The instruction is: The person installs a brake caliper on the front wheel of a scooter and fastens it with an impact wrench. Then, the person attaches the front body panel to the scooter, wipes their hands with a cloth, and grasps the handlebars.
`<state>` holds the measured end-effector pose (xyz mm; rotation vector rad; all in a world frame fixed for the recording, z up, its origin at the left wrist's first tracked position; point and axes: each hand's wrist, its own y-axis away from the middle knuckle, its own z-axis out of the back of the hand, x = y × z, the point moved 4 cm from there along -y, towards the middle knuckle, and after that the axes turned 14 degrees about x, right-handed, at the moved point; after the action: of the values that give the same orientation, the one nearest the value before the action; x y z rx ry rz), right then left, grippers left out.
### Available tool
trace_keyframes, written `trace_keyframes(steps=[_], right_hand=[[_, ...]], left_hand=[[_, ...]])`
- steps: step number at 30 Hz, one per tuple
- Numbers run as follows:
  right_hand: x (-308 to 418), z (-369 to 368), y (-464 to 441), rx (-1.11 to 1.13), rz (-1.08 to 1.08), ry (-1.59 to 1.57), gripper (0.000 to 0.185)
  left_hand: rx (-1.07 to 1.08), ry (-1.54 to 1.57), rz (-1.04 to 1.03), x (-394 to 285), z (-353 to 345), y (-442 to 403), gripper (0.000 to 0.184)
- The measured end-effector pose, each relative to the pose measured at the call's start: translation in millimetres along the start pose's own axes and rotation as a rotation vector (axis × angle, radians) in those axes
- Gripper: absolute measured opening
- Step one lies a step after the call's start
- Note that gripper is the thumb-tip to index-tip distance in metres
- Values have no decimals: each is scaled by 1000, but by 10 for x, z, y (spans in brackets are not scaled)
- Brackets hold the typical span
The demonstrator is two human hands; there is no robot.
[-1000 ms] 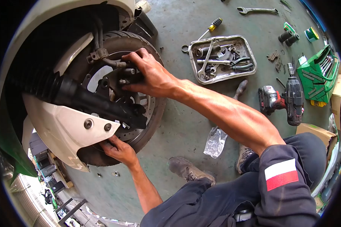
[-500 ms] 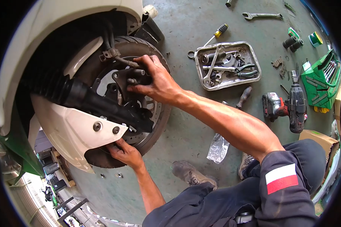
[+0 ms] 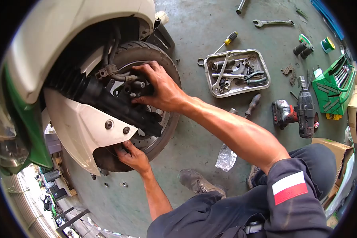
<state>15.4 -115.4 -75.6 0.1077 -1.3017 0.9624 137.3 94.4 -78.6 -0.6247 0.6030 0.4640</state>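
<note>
My right hand [image 3: 160, 89] is closed round the dark brake caliper [image 3: 138, 85], thumb below and fingers above, beside the brake disc. A brake hose with a metal fitting [image 3: 125, 77] runs to the caliper from the left. My left hand [image 3: 133, 156] grips the lower part of the wheel [image 3: 172, 67] at the edge of the white fender [image 3: 81, 131]; its fingertips are partly hidden. Between the hands, the black fork leg [image 3: 113, 107] crosses the wheel diagonally. Two dark bolts [image 3: 108, 124] sit in the fender.
On the floor are a metal tray [image 3: 267, 75] of tools, a screwdriver [image 3: 231, 38], a wrench [image 3: 273, 23], a cordless impact wrench [image 3: 305, 111], a dark-handled tool [image 3: 253, 104], a green toolbox [image 3: 331, 93] and a plastic bag [image 3: 226, 158]. A cardboard box [image 3: 333, 148] stands at right.
The fork and fender have shifted right in view and the fork now covers more of the disc. The caliper has turned slightly in my right hand. Both hands keep their places.
</note>
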Motion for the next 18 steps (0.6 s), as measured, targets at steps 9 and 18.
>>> trace_keyframes(steps=[9,18], right_hand=[[68,554,-190,705,29,404,92],[-285,1955,317,987,-533,878,50]], left_hand=[[-42,-84,-49,68,4,9,40],[-89,-73,68,148,-52,210,45]])
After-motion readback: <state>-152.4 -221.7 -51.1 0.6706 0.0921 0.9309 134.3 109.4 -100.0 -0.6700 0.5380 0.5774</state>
